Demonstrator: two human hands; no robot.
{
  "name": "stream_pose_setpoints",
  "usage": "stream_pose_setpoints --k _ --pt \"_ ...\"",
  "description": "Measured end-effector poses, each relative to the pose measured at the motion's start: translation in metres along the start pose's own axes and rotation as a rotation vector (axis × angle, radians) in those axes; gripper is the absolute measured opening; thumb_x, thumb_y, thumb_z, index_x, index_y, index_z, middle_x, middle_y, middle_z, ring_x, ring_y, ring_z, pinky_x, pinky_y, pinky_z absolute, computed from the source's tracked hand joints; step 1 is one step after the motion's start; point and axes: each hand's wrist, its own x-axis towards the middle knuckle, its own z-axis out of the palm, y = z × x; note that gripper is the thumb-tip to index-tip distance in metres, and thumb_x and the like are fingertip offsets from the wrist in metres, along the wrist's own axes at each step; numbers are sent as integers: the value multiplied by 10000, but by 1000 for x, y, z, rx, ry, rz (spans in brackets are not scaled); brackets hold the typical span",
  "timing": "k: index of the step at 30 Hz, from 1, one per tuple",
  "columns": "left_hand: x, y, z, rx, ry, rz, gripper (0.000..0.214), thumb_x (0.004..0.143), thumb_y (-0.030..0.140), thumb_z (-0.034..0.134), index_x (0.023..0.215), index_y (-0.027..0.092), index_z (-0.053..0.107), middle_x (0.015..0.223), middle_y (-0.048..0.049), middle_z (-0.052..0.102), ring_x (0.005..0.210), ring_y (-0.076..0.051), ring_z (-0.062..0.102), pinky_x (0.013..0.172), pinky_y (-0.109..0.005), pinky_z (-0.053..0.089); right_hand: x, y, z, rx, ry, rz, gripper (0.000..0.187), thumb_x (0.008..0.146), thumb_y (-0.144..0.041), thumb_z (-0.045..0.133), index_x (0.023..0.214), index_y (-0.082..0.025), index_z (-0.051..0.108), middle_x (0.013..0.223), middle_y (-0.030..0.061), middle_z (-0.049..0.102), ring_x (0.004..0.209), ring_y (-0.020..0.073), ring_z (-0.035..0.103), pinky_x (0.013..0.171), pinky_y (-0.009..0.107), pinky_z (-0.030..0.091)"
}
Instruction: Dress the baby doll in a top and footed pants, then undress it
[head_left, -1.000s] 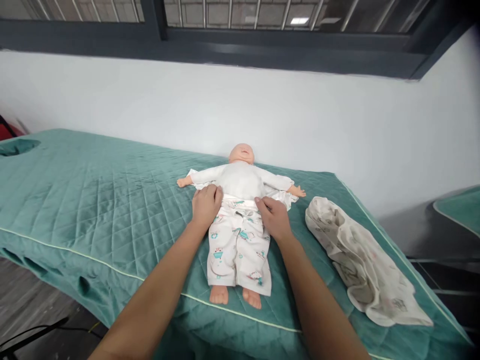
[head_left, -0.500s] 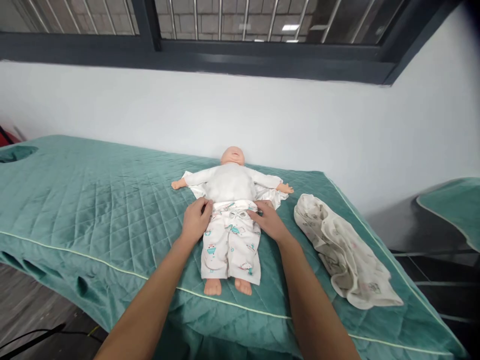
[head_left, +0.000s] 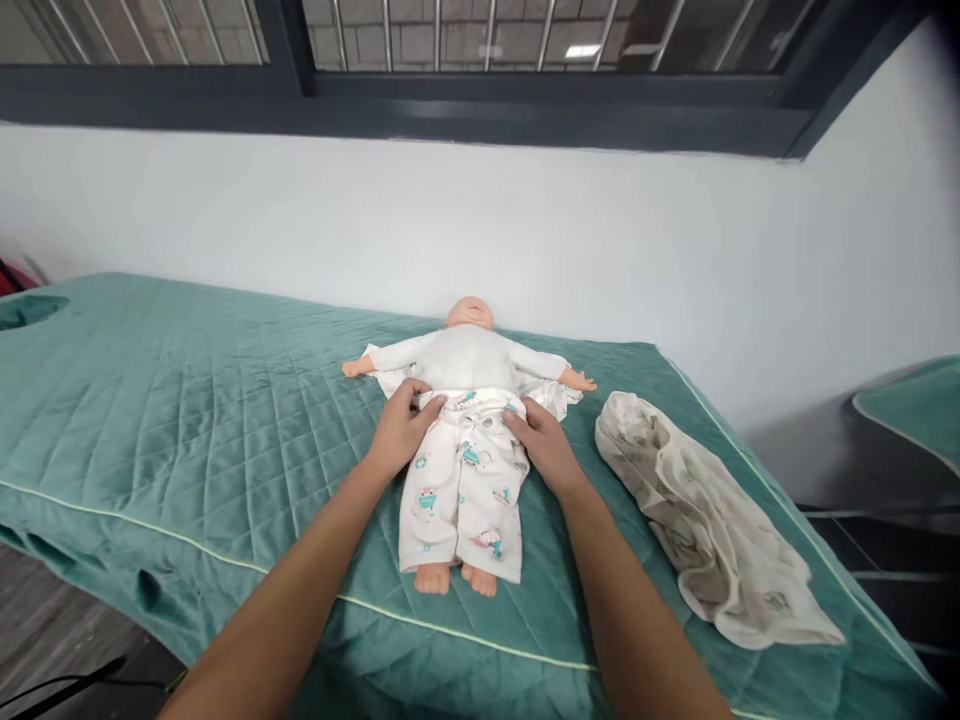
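Note:
A baby doll lies on its back on a green quilted bed cover, arms spread wide and feet toward me. It wears a white long-sleeved top and white pants printed with small teal pictures. At the left side of the waistband, my left hand pinches the fabric between thumb and fingers. My right hand grips the waistband on the opposite side, its thumb on the front. The doll's bare feet stick out below the pant legs. White cloth lies spread under the doll's arms.
To the right lies a crumpled, printed white garment. The green quilted cover has piping along its edge and a hole at far left. Behind the bed rise a white wall and a dark-framed, barred window. A cable runs across the floor at lower left.
Both hands have moved slightly up with the waistband, which now sits a little higher on the doll's belly. The doll's feet have drawn closer together. The view has shifted slightly.

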Motion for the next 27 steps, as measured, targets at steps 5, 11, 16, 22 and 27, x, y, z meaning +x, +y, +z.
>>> stream_pose_setpoints --k 5,11,16,22,27 --pt "30 -3 13 -25 -1 18 222 884 432 596 906 218 540 739 43 540 671 -132 481 648 -271 384 5 3 -2 42 -17 12 521 734 -501 781 1125 -227 574 1095 36 663 990 211 601 833 325 504" --pt "34 -9 16 7 27 43 238 899 438 554 824 211 555 691 41 525 650 -133 462 650 -273 366 8 0 1 -157 58 48 491 690 -519 799 1012 -198 615 969 17 668 849 190 568 740 303 464" --pt "12 0 10 82 52 74 365 935 429 474 649 202 477 613 33 473 632 -132 446 627 -278 318 5 0 2 -270 75 42 341 722 -508 730 827 -200 628 733 -36 582 689 154 475 615 275 382" --pt "-30 6 4 126 48 36 437 945 457 449 599 199 378 550 45 380 575 -116 380 596 -276 277 7 0 2 -341 85 12 307 727 -503 677 753 -203 613 671 -51 523 659 143 439 605 272 350" --pt "-33 5 5 153 28 49 382 945 433 428 638 210 385 577 38 433 592 -127 403 615 -273 283 -7 -11 9 -378 124 -8 324 760 -521 642 699 -209 580 637 -45 504 647 147 435 598 274 339"
